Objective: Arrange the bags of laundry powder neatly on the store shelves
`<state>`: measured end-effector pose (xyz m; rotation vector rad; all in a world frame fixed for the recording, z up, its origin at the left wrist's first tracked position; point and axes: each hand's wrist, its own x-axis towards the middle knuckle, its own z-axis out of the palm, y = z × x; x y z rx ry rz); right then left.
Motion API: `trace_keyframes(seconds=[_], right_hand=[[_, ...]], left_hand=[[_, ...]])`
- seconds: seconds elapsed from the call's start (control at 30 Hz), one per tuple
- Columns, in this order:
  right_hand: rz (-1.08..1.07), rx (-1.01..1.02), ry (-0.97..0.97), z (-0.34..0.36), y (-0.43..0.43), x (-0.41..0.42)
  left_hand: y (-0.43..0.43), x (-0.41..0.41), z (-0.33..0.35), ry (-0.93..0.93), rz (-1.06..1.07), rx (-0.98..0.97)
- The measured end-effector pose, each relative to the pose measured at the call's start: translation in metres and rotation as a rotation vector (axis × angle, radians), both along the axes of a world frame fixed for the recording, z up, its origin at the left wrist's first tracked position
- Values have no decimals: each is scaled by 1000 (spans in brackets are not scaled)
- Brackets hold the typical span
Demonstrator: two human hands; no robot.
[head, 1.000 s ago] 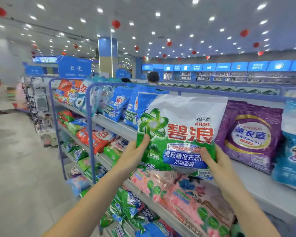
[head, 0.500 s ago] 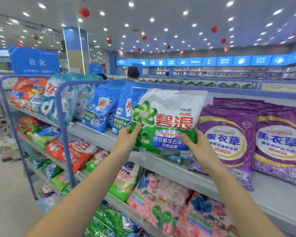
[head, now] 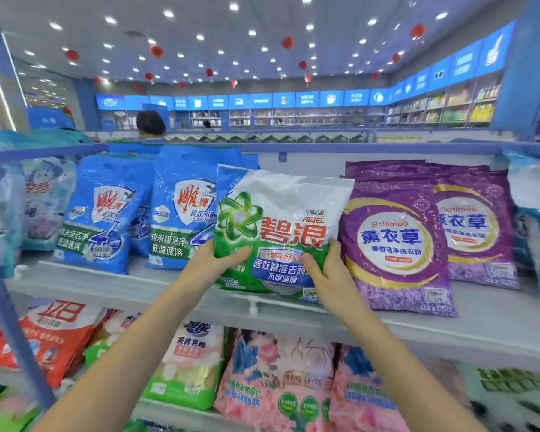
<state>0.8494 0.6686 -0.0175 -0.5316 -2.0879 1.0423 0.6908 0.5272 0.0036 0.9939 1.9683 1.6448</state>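
Both hands grip the lower part of one green-and-white Ariel laundry powder bag. The left hand clasps its lower left corner and the right hand its lower right edge. Each thumb lies across the printed front, and the other fingers are mostly hidden behind the bag. The bag rises upright above the hands with its label facing the camera and its top edge sloping a little. Its bottom edge is at the surface of the grey top shelf, but whether it rests there or hangs just over it cannot be told.

That shelf runs past the hands on both sides. Just right of the right hand stand two purple lavender powder bags. The nearer one touches or overlaps the Ariel bag's right edge, and the second sits behind and further right. Left of the left hand stand blue powder bags, the closest partly hidden behind the Ariel bag and another further left.

Below the forearms, the lower shelf holds pink flowered bags. A white-and-green bag sits under the left arm, and an orange-red bag lies far to the left beside a blue shelf post.
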Motion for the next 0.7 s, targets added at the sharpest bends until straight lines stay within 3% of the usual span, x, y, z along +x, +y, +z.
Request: trace_keyframes(seconds=[0.23, 0.37, 0.7], right_hand=[[-240, 210, -73, -3, -22, -3], [-486, 383, -233, -4, -31, 0], [-430, 318, -287, -4, -18, -5]], left_hand=[[-12, -34, -17, 254, -101, -139], [-4, -39, -24, 406, -75, -157], [9, -30, -24, 674, 69, -383]])
